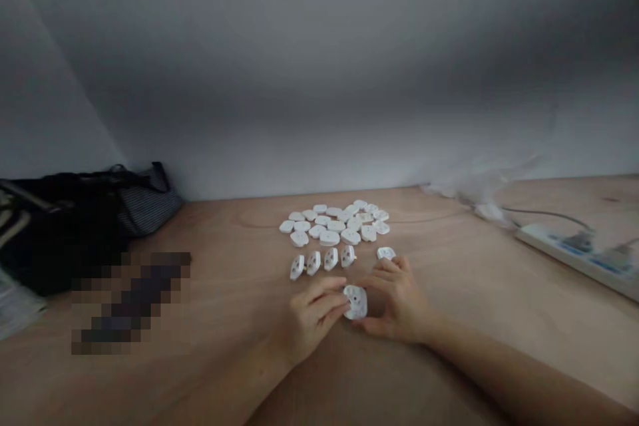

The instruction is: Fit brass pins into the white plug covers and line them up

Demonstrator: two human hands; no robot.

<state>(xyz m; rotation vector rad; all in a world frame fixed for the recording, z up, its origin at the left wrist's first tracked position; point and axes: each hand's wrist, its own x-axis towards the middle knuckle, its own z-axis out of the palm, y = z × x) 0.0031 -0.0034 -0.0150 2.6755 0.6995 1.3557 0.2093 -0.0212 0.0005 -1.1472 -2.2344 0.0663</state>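
Observation:
Between my two hands is a white plug piece [356, 302], its holed face turned toward me. My left hand [319, 313] pinches its left edge with the fingertips. My right hand [397, 299] curves round its right side, with thumb below and index finger above. Just beyond my right fingers lies another white piece [386, 253], partly hidden by them. In front of my hands, several white plug pieces [330, 259] stand on edge in a row. Behind that row, several more white pieces [329, 238] lie in a loose cluster.
A wooden table [224, 306] meets a pale wall. At the left are a black bag [64, 226] and a blurred-out dark object [134, 299]. To the right, a white power strip [574, 256] with cables lies near crumpled clear plastic [474, 193].

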